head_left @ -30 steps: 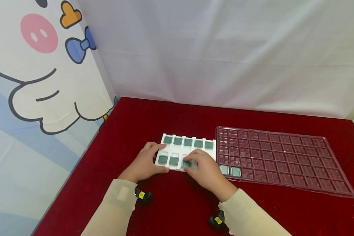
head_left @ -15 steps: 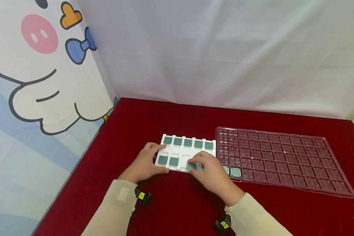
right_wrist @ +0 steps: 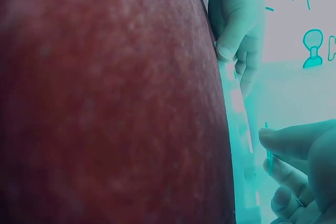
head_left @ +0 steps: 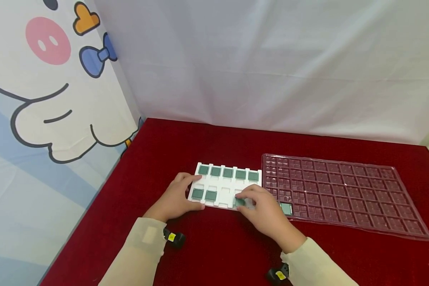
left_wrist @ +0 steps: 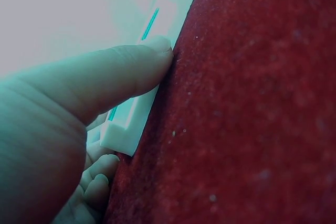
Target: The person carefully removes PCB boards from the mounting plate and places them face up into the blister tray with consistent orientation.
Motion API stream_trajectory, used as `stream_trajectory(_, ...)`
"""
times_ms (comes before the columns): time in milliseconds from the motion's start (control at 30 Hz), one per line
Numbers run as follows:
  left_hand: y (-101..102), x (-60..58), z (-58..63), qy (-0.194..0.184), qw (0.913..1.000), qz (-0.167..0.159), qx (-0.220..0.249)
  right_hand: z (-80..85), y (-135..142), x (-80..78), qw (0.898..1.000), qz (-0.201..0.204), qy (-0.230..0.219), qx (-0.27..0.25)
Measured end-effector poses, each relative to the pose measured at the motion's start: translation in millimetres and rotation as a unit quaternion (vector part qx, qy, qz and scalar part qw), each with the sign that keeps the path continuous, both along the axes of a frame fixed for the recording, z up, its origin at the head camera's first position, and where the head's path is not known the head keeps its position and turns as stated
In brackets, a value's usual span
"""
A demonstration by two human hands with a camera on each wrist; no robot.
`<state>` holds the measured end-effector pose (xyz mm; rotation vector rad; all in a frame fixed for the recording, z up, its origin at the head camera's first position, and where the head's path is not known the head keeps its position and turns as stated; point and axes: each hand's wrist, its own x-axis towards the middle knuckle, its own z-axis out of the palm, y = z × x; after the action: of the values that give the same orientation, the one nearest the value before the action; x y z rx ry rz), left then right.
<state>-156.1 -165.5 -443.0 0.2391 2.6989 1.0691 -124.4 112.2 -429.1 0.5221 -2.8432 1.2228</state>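
Note:
A white tray (head_left: 224, 195) with two rows of slots lies on the red cloth, small green square chips sitting in several of them. My left hand (head_left: 175, 198) grips its left end, thumb (left_wrist: 149, 59) along the front edge. Between thumb and fingers of my right hand (head_left: 264, 212) is a thin green chip (head_left: 239, 201), over the front row right of the middle. In the right wrist view that chip (right_wrist: 270, 162) appears edge-on, apart from the tray. The right hand hides the tray's front right corner.
A clear plastic tray (head_left: 337, 190) with many compartments lies against the white tray's right side. One green chip (head_left: 286, 208) shows in its front row; the right hand covers the compartments left of it. A white curtain (head_left: 271, 71) hangs behind the table.
My right hand has lifted the chip from the middle slot of the front row and carried it to the right, leaving that slot bare. The left hand stays still.

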Motion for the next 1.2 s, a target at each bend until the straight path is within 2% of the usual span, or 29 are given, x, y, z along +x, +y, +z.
stream_trajectory(667, 0.2, 0.4, 0.7, 0.002, 1.0, 0.002, 0.001, 0.9, 21.9, 6.5, 1.0, -0.007, 0.008, 0.023)
stream_trajectory(1200, -0.3, -0.9, -2.1, -0.002, 1.0, 0.004, 0.003, 1.8, 39.4, 10.4, 0.999, -0.028, 0.0, 0.035)
